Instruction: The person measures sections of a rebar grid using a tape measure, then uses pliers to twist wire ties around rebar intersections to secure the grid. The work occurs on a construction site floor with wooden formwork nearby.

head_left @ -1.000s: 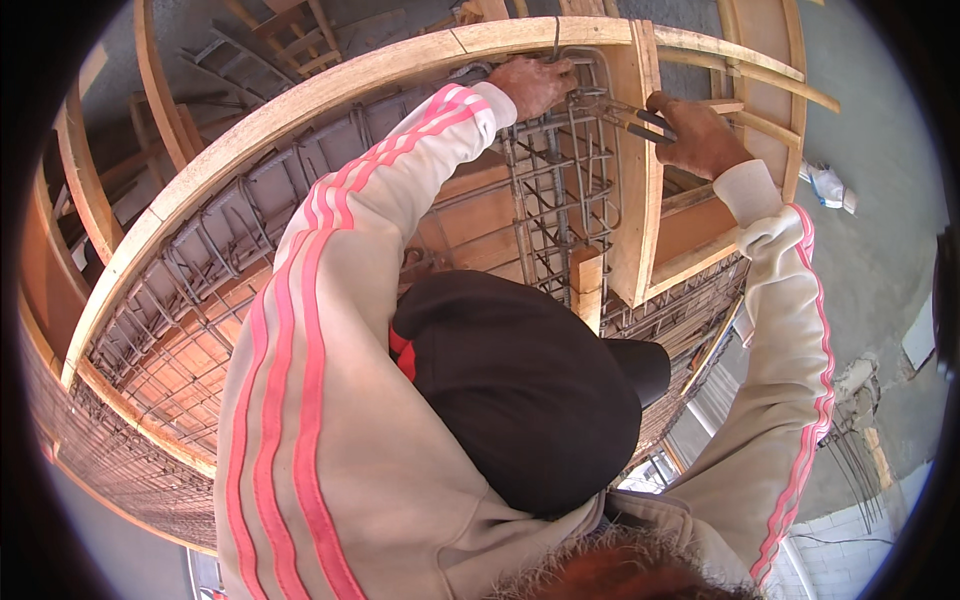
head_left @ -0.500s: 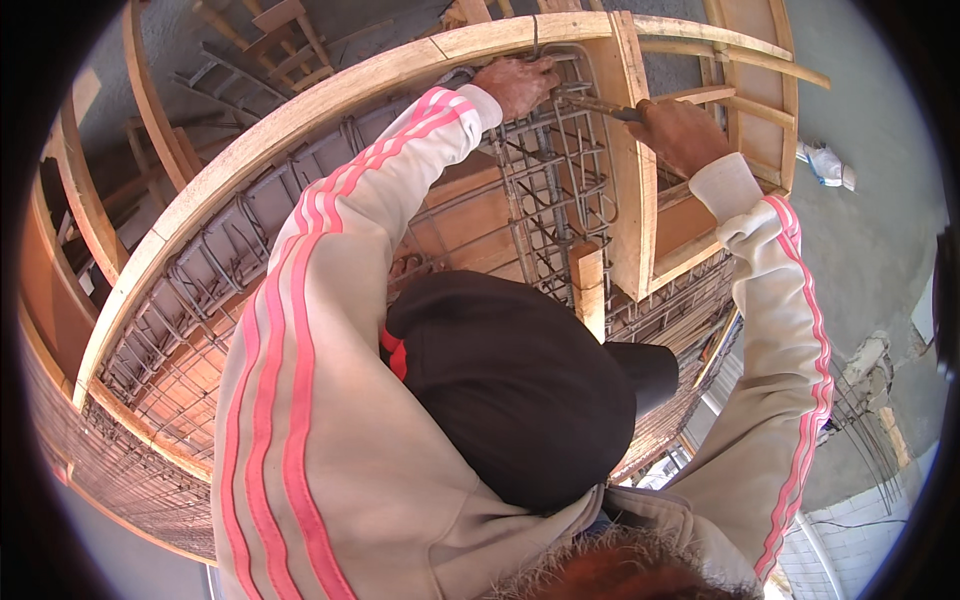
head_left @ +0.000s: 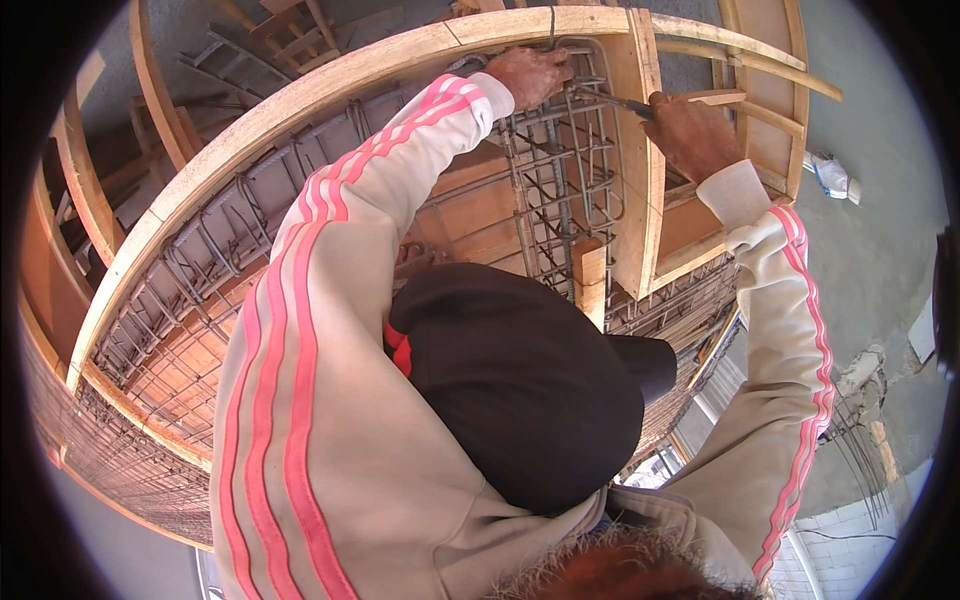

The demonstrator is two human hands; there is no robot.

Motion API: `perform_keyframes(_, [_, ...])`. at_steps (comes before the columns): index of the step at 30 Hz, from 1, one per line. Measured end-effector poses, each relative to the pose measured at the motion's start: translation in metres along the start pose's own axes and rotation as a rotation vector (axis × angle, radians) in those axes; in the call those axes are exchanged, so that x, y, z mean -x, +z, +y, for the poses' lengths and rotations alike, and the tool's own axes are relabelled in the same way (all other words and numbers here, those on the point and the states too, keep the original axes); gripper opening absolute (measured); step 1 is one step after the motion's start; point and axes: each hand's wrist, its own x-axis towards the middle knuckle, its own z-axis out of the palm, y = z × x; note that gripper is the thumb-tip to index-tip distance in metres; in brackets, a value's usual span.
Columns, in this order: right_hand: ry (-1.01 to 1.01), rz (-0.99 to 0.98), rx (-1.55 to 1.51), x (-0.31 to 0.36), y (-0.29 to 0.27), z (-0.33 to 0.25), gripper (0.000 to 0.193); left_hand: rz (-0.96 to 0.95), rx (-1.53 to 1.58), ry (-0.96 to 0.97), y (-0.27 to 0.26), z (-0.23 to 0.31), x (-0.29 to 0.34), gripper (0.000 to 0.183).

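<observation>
At the top of a steel rebar cage (head_left: 565,190), my left hand (head_left: 528,77) rests with its fingers curled in at the bars, close under a curved timber edge (head_left: 440,38). What those fingers pinch is too small to make out. To its right, my right hand (head_left: 694,137) is closed on the dark handle of a slim metal hand tool (head_left: 612,101). The tool's shaft points left across the cage's upper bars, and its tip is near my left fingertips. The tip's shape is not clear, so I cannot tell the tool's kind.
An upright timber panel (head_left: 632,220) stands right of the cage, with a short wooden post (head_left: 590,275) below. More rebar mesh (head_left: 185,345) runs along the left inside the wooden formwork. A white bag-like object (head_left: 832,177) lies on the grey concrete floor (head_left: 885,255) to the right.
The view has shifted slightly, so the cage and both hands appear a little farther right. The tool's shaft slopes somewhat more steeply, with its tip slightly higher. Both hands keep their grips.
</observation>
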Motion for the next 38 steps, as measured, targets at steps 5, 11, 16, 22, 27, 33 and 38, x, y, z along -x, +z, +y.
perform_keyframes(5, [-0.062,-0.012,-0.128,-0.009,0.006,0.014,0.035,0.022,0.056,-0.021,-0.003,-0.001,0.0,0.022])
perform_keyframes(11, [0.315,-0.613,-0.403,-0.039,-0.009,0.024,0.034,-0.017,0.024,-0.044,-0.006,0.001,-0.001,0.022])
perform_keyframes(16, [-0.109,0.099,0.046,-0.005,0.003,0.026,0.035,-0.039,0.027,-0.009,-0.005,-0.001,-0.002,0.024])
perform_keyframes(22, [-0.199,0.281,0.157,0.005,0.014,0.026,0.025,-0.012,0.019,-0.061,-0.001,0.001,0.0,0.028])
perform_keyframes(27, [-0.134,0.053,-0.041,-0.008,0.008,0.032,0.027,-0.014,-0.058,0.065,0.005,-0.008,-0.002,0.03])
perform_keyframes(33, [-0.146,0.199,0.009,-0.007,0.02,0.034,0.029,-0.02,0.119,-0.083,-0.004,0.004,0.001,0.035])
perform_keyframes(38, [-0.041,0.113,0.004,0.001,0.027,0.029,0.037,-0.138,0.134,-0.273,-0.026,0.03,-0.002,0.055])
